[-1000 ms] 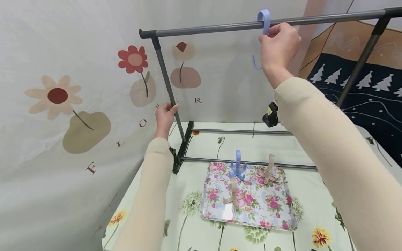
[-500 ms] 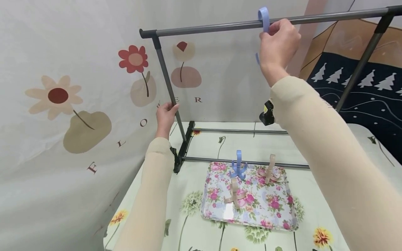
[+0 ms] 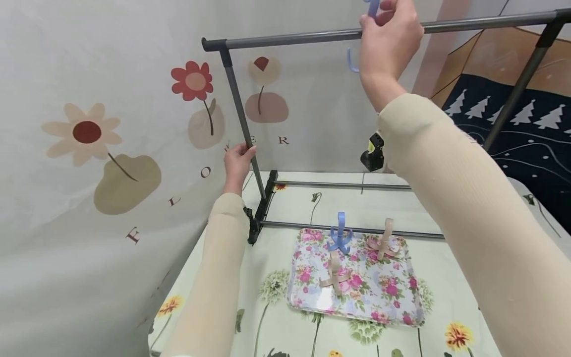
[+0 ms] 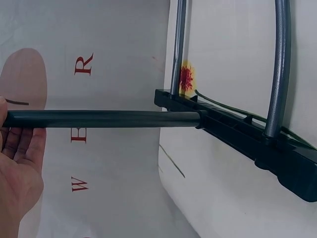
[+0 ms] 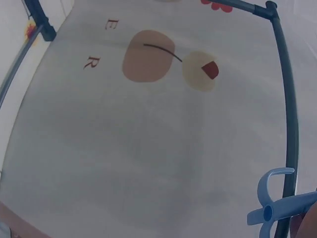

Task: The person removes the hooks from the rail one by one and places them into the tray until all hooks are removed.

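Observation:
In the head view my right hand (image 3: 390, 49) pinches the stem of a light blue plastic hook (image 3: 373, 7) at the rack's grey top rail (image 3: 290, 39). The hook's upper end is mostly cut off by the frame, and one curved prong shows below the rail. Close up in the right wrist view, the hook (image 5: 285, 207) spreads several curved prongs beside the rail. My left hand (image 3: 236, 166) holds the rack's left upright post (image 3: 238, 106), thumb on one side and fingers behind; the left wrist view shows the same post (image 4: 109, 119) between them.
A floral tray (image 3: 312, 301) on the flowered tablecloth bears a blue hook (image 3: 341, 240) and two beige hooks, one nearer (image 3: 334, 277), one to the right (image 3: 385, 240). Behind it run the rack's lower bars (image 3: 321, 227), joined to a black foot (image 3: 266, 203). A printed curtain (image 3: 147, 64) hangs behind.
My right hand has risen, lifting the blue hook from where its curved top sat over the rail to higher up. The left hand keeps its hold on the post.

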A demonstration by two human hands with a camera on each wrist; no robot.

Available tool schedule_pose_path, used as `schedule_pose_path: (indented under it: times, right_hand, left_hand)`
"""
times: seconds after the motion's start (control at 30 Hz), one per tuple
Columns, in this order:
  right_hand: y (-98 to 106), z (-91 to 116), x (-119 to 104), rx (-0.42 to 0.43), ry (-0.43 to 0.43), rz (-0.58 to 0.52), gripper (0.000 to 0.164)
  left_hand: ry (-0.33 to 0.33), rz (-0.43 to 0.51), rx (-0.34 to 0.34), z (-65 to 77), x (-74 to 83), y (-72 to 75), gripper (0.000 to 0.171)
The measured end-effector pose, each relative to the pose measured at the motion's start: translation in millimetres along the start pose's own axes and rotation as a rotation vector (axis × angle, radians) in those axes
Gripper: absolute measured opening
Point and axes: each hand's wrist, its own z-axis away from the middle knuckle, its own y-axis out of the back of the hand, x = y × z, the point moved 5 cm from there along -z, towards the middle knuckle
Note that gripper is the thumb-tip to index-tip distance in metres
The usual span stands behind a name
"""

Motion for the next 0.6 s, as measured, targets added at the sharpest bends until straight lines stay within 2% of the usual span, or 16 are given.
schedule_pose_path:
  times: [0.17, 0.4, 0.6]
  right_hand:
    - [4, 5, -2, -0.041, 0.012, 0.044, 0.034]
    - [8, 13, 9, -0.113, 0.029, 0.108, 0.029]
    - [12, 20, 17, -0.159, 0.067, 0.155, 0.033]
  left_hand:
    - [-0.007, -0.018, 0.000, -2.2, -1.4, 0.6, 0.029]
    - [0.006, -0.036, -0.005, -6.7, -8.5, 4.9, 0.032]
    - [0.009, -0.038, -0.007, -8.4, -9.9, 8.8, 0.035]
